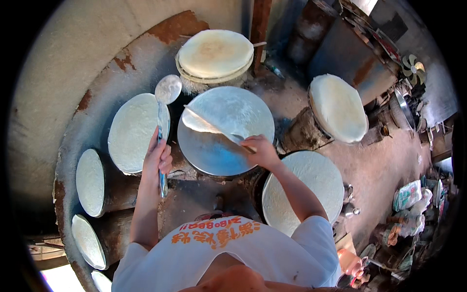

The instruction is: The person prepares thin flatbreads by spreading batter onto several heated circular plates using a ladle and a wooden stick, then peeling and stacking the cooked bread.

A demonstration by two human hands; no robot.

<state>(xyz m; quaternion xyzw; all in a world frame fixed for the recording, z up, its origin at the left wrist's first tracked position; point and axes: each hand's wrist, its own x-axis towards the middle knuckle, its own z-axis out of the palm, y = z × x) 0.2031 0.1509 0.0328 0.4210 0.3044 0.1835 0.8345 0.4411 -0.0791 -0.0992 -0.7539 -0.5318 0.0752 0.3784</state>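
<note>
The right hand grips a long, pale, thin-bladed spreader; the left hand is closed round a long-handled metal ladle. White batter covers the far part of the round grey metal griddle ahead — a light, level sweep should suit. The ladle's bowl crowds the griddle's left edge; a white-coated round pan lies below the right forearm.

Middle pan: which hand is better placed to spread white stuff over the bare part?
Probably the right hand: it holds the spreader, which reaches across the middle pan by the edge of the white stuff. The left hand holds a ladle, off to that pan's left.
</note>
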